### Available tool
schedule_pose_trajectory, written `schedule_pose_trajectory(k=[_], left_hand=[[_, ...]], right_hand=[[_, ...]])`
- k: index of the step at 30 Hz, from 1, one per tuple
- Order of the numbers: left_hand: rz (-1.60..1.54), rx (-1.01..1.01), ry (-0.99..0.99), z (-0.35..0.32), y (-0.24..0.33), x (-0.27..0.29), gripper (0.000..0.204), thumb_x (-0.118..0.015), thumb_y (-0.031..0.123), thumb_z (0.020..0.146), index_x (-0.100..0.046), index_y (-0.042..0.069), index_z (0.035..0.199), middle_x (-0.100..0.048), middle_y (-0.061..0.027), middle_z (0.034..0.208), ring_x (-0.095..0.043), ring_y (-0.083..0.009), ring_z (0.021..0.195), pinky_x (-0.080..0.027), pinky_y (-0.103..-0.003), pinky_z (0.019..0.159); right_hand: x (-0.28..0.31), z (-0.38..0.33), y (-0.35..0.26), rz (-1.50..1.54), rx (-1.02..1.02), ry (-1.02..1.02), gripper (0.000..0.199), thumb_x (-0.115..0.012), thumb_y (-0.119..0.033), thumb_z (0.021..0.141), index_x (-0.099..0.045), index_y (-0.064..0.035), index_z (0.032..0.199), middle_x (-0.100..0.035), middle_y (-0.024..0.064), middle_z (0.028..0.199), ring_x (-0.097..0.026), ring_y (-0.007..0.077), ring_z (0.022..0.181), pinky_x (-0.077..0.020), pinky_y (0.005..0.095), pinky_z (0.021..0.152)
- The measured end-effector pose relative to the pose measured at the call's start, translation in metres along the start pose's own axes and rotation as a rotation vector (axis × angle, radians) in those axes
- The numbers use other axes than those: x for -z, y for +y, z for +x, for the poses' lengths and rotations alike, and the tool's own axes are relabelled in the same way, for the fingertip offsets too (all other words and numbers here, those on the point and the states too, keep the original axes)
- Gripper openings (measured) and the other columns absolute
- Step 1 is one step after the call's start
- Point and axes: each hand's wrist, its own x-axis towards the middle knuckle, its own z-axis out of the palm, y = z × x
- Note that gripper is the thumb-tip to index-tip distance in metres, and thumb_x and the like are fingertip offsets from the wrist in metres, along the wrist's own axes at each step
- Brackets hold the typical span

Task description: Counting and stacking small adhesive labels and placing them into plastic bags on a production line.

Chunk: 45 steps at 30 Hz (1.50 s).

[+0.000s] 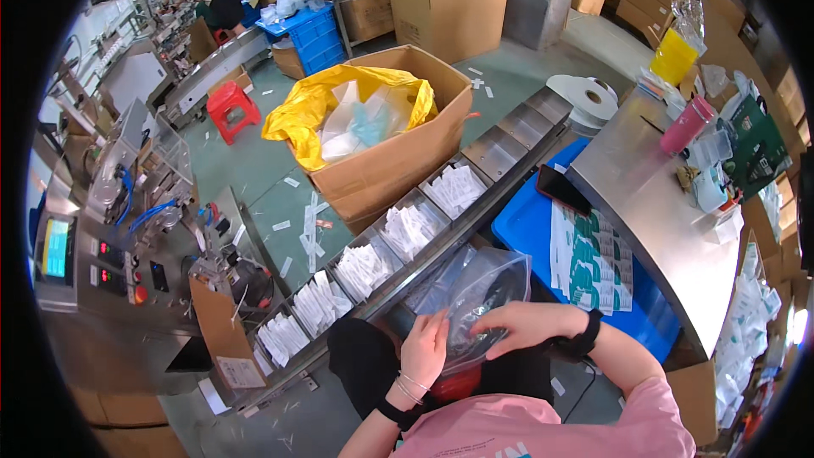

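Observation:
A clear plastic bag [493, 284] lies across my lap, its upper end resting by the metal conveyor trough. My left hand [426, 346] grips the bag's near left edge, fingers pressed together. From the right, my right hand [534, 326] reaches over the bag with bent fingers and holds its film; the fingertips are partly lost against the shiny plastic. Whatever may be inside the bag is hard to make out. Just beyond my hands, the conveyor trough [517, 146] carries several piles of thin white packets [365, 271] in separate compartments.
Behind the trough stands a cardboard box [381, 191] lined with a yellow bag. To the right are a blue bin [526, 225] with printed sheets [585, 263], a phone [562, 191] and a metal table [644, 174]. Machinery [110, 254] and a red stool [232, 110] are left.

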Motion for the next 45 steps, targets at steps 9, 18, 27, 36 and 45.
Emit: schedule_pose_trajectory(k=[9,18,27,36,45], left_hand=[[-0.305,0.039,-0.261,0.017,-0.061,-0.022,0.024,-0.052,0.01,0.09,-0.059,0.004,0.112,-0.062,-0.014,0.1,-0.06,-0.03,0.088,-0.048,-0.031,0.075],[-0.343,0.037,-0.39,0.038,-0.086,-0.027,0.028,-0.051,0.015,0.09,-0.058,0.01,0.117,-0.062,-0.0103,0.097,-0.06,-0.0267,0.089,-0.047,-0.032,0.077],[-0.438,-0.048,-0.429,0.036,-0.094,-0.035,0.034,-0.05,0.023,0.093,-0.054,0.007,0.122,-0.061,-0.013,0.107,-0.058,-0.029,0.099,-0.047,-0.034,0.085],[-0.323,0.021,-0.464,0.028,-0.083,-0.032,0.03,-0.049,0.023,0.092,-0.06,0.01,0.116,-0.062,-0.0117,0.109,-0.059,-0.0282,0.101,-0.047,-0.035,0.085],[-0.161,-0.252,-0.36,0.047,-0.087,-0.017,0.026,-0.052,0.021,0.09,-0.059,0.007,0.11,-0.063,-0.0153,0.102,-0.061,-0.0317,0.09,-0.049,-0.036,0.079]], right_hand=[[0.136,0.096,0.127,0.171,-0.474,0.896,0.055,-0.073,-0.033,0.073,-0.057,0.0049,0.11,-0.064,0.0168,0.1,-0.062,0.023,0.093,-0.0487,0.0306,0.079],[0.175,0.212,0.217,-0.236,-0.761,0.614,0.096,-0.079,-0.057,0.054,-0.048,0.0103,0.115,-0.055,0.0247,0.111,-0.055,0.0337,0.105,-0.044,0.0355,0.089],[0.164,0.217,0.23,-0.01,-0.67,0.605,0.095,-0.086,-0.04,0.054,-0.043,0.0098,0.122,-0.054,0.019,0.119,-0.051,0.0272,0.112,-0.0405,0.0337,0.096],[0.154,0.216,0.175,-0.029,-0.679,0.747,0.086,-0.088,-0.032,0.048,-0.049,0.0055,0.114,-0.06,0.0199,0.109,-0.057,0.0319,0.104,-0.0443,0.0343,0.09],[0.171,0.198,0.188,-0.069,-0.623,0.87,0.078,-0.085,-0.031,0.051,-0.052,0.0004,0.114,-0.061,0.0207,0.107,-0.057,0.0345,0.102,-0.045,0.0367,0.09]])
